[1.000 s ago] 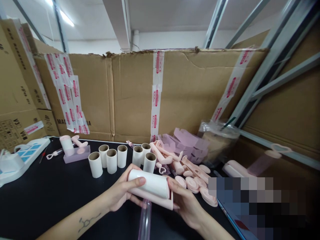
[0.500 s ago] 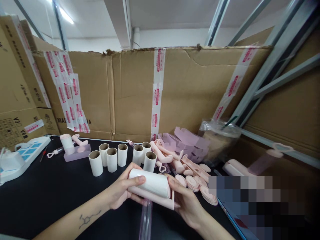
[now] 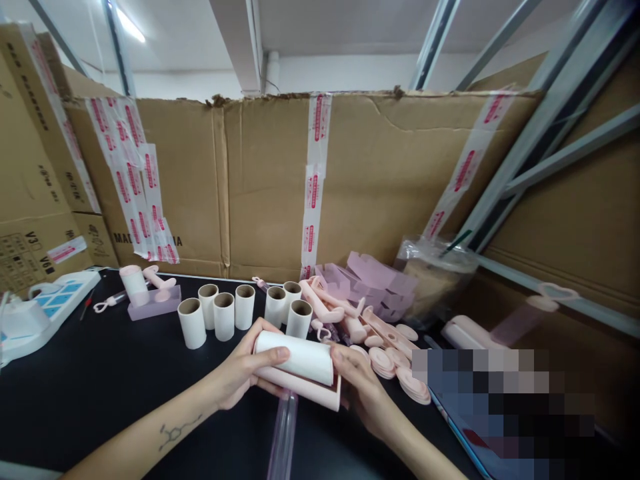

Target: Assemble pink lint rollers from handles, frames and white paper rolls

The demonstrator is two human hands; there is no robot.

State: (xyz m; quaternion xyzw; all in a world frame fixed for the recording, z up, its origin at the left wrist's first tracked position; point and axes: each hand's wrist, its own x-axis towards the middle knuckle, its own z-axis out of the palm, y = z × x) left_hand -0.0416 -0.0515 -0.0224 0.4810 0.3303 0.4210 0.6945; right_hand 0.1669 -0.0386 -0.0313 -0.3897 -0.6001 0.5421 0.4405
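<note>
A white sticky-paper roll [image 3: 297, 357] lies over a long pale-pink roller holder [image 3: 305, 390], tilted down to the right. My left hand [image 3: 250, 367] is closed around their left end, thumb across the roll and fingers underneath the holder. At the right end, my right hand [image 3: 357, 380] is closed with its fingertips against the roll's end and the holder's upright end piece; its lower fingers are partly hidden. Below the hands lies a clear purplish plastic tube [image 3: 283, 433]. Just beyond them, several white rolls [image 3: 299, 321] with brown cardboard cores stand upright on the black table [image 3: 150, 380].
Pink parts [image 3: 325, 303] and stacked pink discs [image 3: 413, 387] lie to the right, before purple plastic pieces [image 3: 383, 287]. A phone-like blue-edged item [image 3: 457, 427] is at right, a white power strip [image 3: 55, 320] at left. A cardboard wall [image 3: 265, 187] stands behind.
The roll and holder have shifted slightly left and up in view. At the right end, the right fingers have moved, and the pink disc seen at the roll's end no longer shows.
</note>
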